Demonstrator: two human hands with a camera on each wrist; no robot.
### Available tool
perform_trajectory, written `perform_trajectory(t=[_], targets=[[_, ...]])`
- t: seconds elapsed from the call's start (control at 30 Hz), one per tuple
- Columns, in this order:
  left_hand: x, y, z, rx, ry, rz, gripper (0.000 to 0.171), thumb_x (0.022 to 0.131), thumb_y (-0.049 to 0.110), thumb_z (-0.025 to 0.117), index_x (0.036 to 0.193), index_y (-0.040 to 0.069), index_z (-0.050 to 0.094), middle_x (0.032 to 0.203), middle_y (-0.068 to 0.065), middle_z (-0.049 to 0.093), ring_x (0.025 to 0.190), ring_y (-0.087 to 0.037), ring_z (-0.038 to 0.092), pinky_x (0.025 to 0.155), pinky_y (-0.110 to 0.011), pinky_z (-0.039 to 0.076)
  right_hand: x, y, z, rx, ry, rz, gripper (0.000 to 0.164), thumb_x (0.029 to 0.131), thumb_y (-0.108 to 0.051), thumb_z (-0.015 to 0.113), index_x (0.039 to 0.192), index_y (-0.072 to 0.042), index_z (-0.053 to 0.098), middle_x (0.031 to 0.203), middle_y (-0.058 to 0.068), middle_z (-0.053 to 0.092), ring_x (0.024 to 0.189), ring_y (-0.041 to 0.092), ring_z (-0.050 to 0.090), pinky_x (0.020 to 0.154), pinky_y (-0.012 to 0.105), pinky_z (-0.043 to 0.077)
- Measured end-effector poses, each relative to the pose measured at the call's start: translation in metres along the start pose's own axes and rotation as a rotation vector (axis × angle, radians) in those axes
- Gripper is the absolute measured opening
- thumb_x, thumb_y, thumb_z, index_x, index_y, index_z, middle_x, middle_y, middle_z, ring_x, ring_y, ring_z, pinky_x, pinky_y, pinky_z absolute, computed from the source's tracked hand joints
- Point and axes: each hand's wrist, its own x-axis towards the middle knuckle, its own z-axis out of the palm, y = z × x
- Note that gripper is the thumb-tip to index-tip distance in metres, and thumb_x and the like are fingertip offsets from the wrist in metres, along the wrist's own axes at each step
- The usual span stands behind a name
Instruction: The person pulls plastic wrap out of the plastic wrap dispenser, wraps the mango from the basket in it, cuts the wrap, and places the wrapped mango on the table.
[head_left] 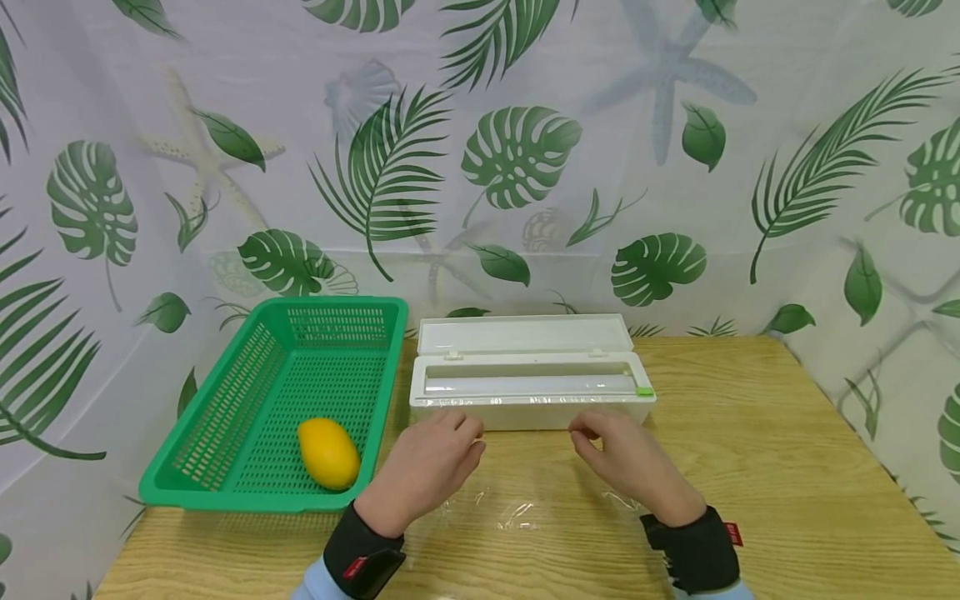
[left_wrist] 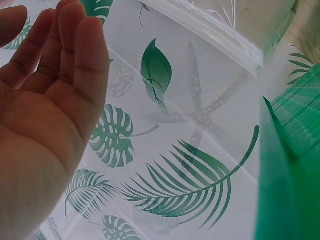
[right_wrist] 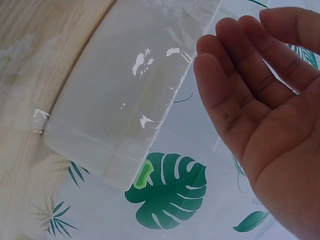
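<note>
On the wooden table (head_left: 772, 442), near its back edge, stood a white box (head_left: 525, 419) with its lid (head_left: 525, 335) raised and a pale roll (head_left: 528, 384) lying inside. Clear film (head_left: 517, 515) hung over its front and lay on the wood between the wrists, showing mainly as glints. Near the box's front left, the left hand (head_left: 429, 463) had loosely bent, released fingers, its thumb apart from them. Opposite, near the front right, the right hand (head_left: 633, 463) also had bent fingers, thumb tip close to forefinger; whether it pinched any film could not be told. A green tab (head_left: 644, 392) sat at the box's right corner. Left of the box, a green basket (head_left: 273, 502) held a yellow fruit (head_left: 327, 454) near its front right corner.
</note>
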Motion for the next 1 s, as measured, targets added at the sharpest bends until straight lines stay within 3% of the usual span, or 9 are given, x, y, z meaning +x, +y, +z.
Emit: perform_trajectory(t=[1.0], targets=[[-0.0002,0.0004,0.0011,0.003,0.008,-0.001,0.008,0.086,0.019,0.062,0.084,0.013,0.057,0.072,0.003,0.051,0.061,-0.009,0.044,0.048,-0.021,0.042,-0.0012,-0.0005,0.0009,-0.016,0.017,-0.025,0.008,0.084,-0.009,0.063,0.085,-0.016,0.066,0.081,-0.002,0.064,0.076,0.008,0.056,0.065,0.034,0.053]])
